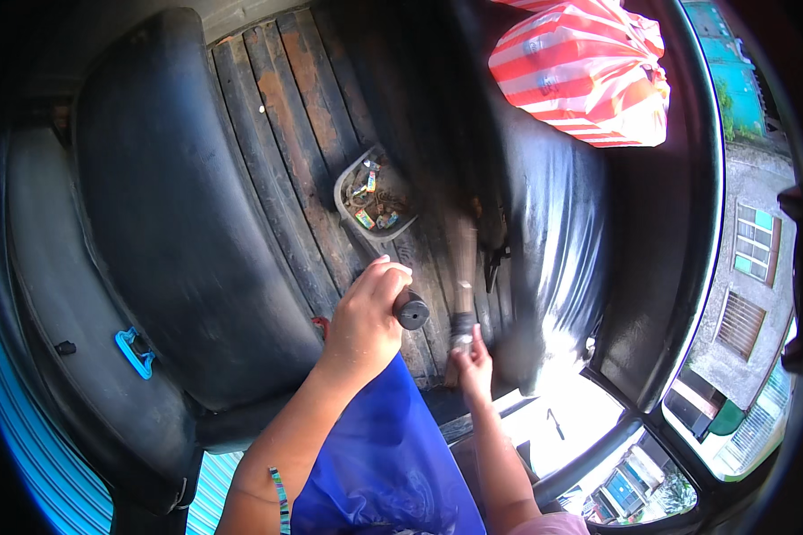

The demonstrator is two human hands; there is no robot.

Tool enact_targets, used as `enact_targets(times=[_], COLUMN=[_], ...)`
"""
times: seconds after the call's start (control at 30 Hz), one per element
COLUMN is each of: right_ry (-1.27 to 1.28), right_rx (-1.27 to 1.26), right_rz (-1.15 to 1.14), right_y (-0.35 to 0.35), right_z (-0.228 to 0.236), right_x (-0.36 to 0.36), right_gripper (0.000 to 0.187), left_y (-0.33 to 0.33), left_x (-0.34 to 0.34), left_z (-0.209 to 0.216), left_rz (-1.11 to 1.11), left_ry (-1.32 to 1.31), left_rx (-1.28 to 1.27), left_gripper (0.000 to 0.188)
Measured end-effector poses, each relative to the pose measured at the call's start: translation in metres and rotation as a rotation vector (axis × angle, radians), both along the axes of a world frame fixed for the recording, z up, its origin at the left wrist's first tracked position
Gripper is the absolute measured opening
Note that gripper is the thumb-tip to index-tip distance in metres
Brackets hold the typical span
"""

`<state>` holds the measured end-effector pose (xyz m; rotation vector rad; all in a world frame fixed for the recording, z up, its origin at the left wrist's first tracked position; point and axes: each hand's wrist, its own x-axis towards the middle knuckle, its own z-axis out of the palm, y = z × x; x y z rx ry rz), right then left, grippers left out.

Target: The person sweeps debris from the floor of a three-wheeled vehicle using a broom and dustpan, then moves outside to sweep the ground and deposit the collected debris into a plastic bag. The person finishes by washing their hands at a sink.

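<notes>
My left hand (376, 308) is wrapped round the dark handle (411, 309) of a dustpan, its round end toward me. The dustpan's grey scoop (341, 192) rests on the slatted floor beyond that hand. Small coloured wrappers and dirt (366, 217) lie in the scoop. To the right, my right hand (473, 364) grips a hand broom (463, 294) low on its dark-banded handle. The broom points away from me over the floor, and its far part is smeared by motion. I cannot tell whether its bristles touch the slats.
Worn wooden slats (303, 89) form the floor between a black padded seat (178, 205) on the left and a shiny black seat (562, 223) on the right. A red-and-white striped plastic bag (589, 76) sits on the right seat. A blue clip-like piece (135, 353) hangs at the left.
</notes>
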<state>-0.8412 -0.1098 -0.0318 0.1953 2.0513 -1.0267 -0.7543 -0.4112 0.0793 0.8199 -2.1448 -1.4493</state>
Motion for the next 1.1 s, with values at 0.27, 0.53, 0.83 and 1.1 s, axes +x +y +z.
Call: enact_targets(times=[0.27, 0.53, 0.83, 1.1], right_ry=[0.04, -0.043, -0.061, -0.003], right_rx=[0.087, 0.16, 0.269, 0.163], right_rz=[-0.095, 0.209, 0.356, -0.146], right_y=[-0.042, 0.041, -0.025, -0.025], right_z=[-0.114, 0.013, -0.023, -0.005], right_x=[-0.055, -0.011, -0.018, -0.056], right_gripper=[0.076, 0.076, 0.079, 0.078], left_y=[0.015, 0.011, 0.01, 0.01], left_x=[0.004, 0.005, 0.001, -0.02], left_z=[0.002, 0.004, 0.006, 0.01], left_rz=[-0.075, -0.131, -0.25, -0.263], left_ry=[-0.052, -0.058, -0.092, -0.048], left_rx=[-0.04, -0.036, -0.04, -0.054], left_gripper=[0.031, 0.025, 0.033, 0.028])
